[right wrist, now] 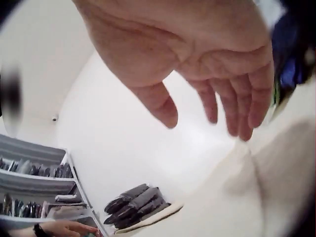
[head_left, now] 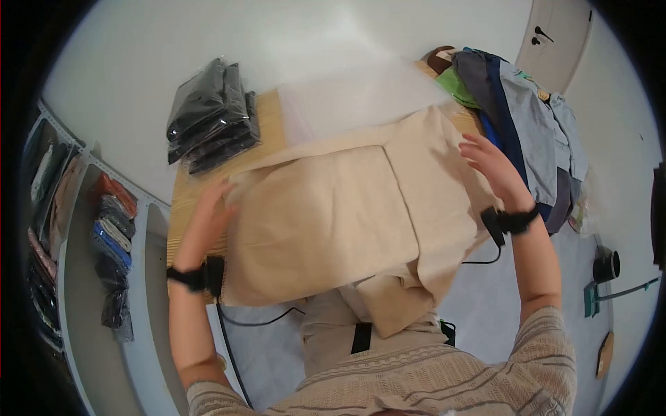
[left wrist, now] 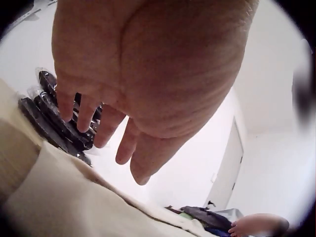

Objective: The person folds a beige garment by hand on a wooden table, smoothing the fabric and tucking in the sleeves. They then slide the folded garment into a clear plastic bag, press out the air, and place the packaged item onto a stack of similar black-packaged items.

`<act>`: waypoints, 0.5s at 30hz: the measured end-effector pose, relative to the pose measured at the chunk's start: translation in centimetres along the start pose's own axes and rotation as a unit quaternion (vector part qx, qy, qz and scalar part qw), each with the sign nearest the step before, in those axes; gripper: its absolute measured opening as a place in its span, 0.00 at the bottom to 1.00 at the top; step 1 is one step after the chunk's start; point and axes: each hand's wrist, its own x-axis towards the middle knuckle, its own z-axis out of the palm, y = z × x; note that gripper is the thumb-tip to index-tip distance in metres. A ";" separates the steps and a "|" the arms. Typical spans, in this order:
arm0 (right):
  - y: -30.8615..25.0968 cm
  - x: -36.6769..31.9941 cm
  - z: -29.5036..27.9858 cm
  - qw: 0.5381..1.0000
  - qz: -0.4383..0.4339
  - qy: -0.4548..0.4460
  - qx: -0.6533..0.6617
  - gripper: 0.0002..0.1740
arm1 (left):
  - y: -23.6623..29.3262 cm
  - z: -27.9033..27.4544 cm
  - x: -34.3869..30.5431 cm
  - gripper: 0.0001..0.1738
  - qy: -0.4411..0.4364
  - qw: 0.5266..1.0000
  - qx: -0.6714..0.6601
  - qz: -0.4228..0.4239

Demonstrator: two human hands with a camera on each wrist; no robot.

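A cream folded garment (head_left: 333, 215) lies spread over a wooden table (head_left: 186, 191), its lower part hanging off the near edge. My left hand (head_left: 211, 211) hovers at the garment's left edge with fingers straight, holding nothing; the left wrist view shows the fingers (left wrist: 106, 128) spread above the cream cloth (left wrist: 74, 202). My right hand (head_left: 489, 163) is raised at the garment's right side, fingers relaxed and apart. In the right wrist view its fingertips (right wrist: 242, 123) hang just over the cloth (right wrist: 276, 182), touching nothing that I can tell.
A stack of black bagged clothes (head_left: 211, 114) sits at the table's far left. A clear plastic bag (head_left: 361, 97) lies behind the garment. A pile of blue, grey and green clothes (head_left: 527, 118) lies at the right. Shelves with folded clothes (head_left: 111, 236) stand at left.
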 end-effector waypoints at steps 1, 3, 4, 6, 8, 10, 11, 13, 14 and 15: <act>-0.7 -2.3 0.1 0.994 -0.055 0.021 -0.095 0.16 | 1.6 -0.6 -1.7 0.27 -0.011 1.000 0.008 -0.012; -0.8 -6.5 -1.4 0.976 -0.022 -0.027 -0.215 0.14 | 5.4 -1.9 -4.7 0.26 -0.045 0.997 -0.029 -0.059; -0.4 -8.4 -1.5 0.979 0.020 -0.041 -0.201 0.13 | 6.8 -2.4 -5.9 0.27 -0.068 0.990 -0.074 -0.095; 1.3 -11.7 -1.3 0.979 0.075 -0.046 -0.181 0.12 | 7.5 -2.2 -8.1 0.28 -0.083 0.988 -0.077 -0.109; 4.7 -13.3 0.1 0.984 0.075 -0.018 -0.162 0.13 | 7.7 -1.2 -9.8 0.29 -0.095 0.985 -0.077 -0.123; 8.1 -14.2 2.7 0.994 0.072 0.005 -0.085 0.14 | 7.2 0.5 -10.9 0.30 -0.048 0.971 -0.180 -0.152; 8.8 -14.6 3.6 0.998 0.063 0.023 -0.005 0.16 | 7.1 1.2 -11.2 0.30 -0.049 0.970 -0.183 -0.152; 8.5 -15.1 4.5 0.994 0.104 -0.026 -0.009 0.17 | 7.2 2.3 -11.5 0.30 -0.033 0.988 -0.074 -0.128; 8.3 -15.3 4.8 0.987 0.142 -0.076 -0.012 0.19 | 7.3 2.5 -11.6 0.30 -0.031 0.988 -0.075 -0.129; 7.5 -15.3 4.6 0.987 0.141 -0.078 -0.014 0.19 | 7.6 2.5 -11.6 0.29 -0.025 0.989 -0.072 -0.129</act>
